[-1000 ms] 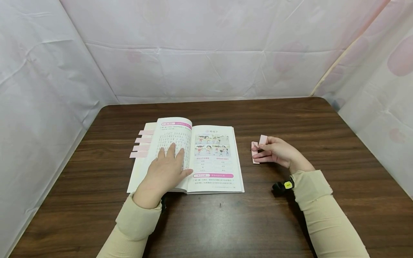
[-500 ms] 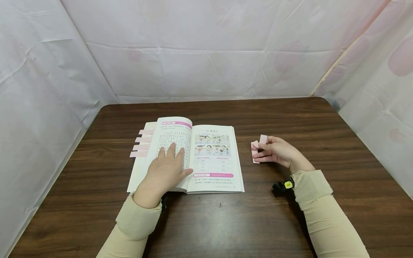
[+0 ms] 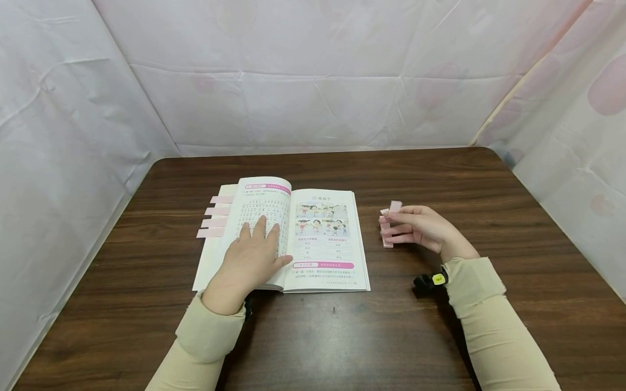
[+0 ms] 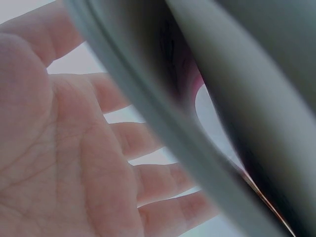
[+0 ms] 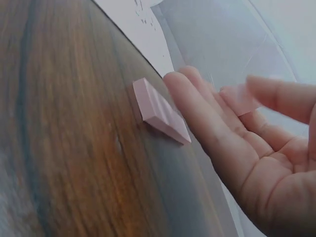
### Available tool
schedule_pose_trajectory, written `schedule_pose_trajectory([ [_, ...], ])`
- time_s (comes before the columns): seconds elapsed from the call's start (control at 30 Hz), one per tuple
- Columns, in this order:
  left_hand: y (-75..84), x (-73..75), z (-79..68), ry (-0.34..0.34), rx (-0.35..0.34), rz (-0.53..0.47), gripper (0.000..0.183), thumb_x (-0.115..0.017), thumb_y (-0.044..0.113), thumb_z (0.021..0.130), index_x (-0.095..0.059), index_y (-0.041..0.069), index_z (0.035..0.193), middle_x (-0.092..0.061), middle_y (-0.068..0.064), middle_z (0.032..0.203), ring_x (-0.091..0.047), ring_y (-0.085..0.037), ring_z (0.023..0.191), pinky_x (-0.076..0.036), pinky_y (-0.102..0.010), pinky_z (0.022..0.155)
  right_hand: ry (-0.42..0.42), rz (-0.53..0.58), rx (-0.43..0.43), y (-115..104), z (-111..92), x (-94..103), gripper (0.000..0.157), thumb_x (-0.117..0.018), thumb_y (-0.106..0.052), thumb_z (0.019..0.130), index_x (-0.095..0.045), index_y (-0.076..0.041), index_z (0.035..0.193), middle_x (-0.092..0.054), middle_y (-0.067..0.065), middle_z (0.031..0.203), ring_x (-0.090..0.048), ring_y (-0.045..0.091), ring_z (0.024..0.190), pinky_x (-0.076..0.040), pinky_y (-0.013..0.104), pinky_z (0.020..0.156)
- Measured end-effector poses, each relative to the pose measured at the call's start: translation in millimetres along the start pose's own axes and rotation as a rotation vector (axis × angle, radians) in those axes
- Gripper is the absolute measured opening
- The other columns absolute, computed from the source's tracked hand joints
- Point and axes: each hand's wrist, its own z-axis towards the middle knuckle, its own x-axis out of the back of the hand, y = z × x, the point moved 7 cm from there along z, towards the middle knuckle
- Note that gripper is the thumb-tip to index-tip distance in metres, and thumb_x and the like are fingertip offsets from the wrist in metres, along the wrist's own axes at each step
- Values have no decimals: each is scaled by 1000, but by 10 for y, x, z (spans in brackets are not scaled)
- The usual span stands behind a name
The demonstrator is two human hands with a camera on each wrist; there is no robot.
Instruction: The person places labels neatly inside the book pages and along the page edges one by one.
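Note:
An open picture book (image 3: 361, 271) lies on the dark wooden table. My left hand (image 3: 246, 263) rests on its left page, fingers spread and straight. In the left wrist view, the book's page edges (image 4: 148, 123) cross in front of the fingers. To the right of the book, my right hand (image 3: 426, 228) pinches a small pink sticky note (image 3: 395, 206) between thumb and finger. Under the other fingers of that hand is the pink sticky note pad (image 5: 158, 109), lying on the table. Those lower fingers are extended along the pad.
Several pink sticky notes (image 3: 210, 233) stick out from the book's left edge. A black wrist device with a yellow label (image 3: 437, 279) sits at the right cuff. Pale curtains (image 3: 313, 108) surround the wooden table (image 3: 313, 347) at the back and sides.
My right hand has shifted slightly left, and the pinched sticky note has moved a little up and left with it. The left hand and the book stay put.

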Motion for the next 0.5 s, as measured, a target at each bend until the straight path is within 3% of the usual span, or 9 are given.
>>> schedule_pose_trajectory([
  [0.13,4,6,-3,3,-3,3,73,-63,47,94,-44,0,147,-32,-30,155,-33,-58,137,-44,-64,101,18,-56,12,-28,6,-31,33,-52,-30,104,-67,-4,117,-67,17,124,-72,28,103,-58,43,87],
  [0.33,4,0,2,-2,-1,2,74,-64,47,94,-44,0,147,-32,-30,155,-33,-57,137,-43,-63,102,25,-64,-10,-48,23,-122,81,-37,-56,102,-47,18,134,-65,23,128,-70,36,105,-57,47,89],
  [0.4,4,-4,6,-5,0,2,74,-64,47,94,-44,0,147,-31,-30,155,-33,-57,138,-43,-63,102,24,-76,-3,-49,24,-150,80,-39,-53,103,-44,20,135,-68,20,124,-71,33,104,-58,45,88],
  [0.5,5,-7,8,-9,1,3,74,-64,47,93,-44,1,147,-31,-30,155,-33,-57,138,-43,-63,103,36,-84,10,-48,22,-188,56,-52,-32,104,-50,17,132,-72,16,116,-74,27,97,-59,41,84],
])
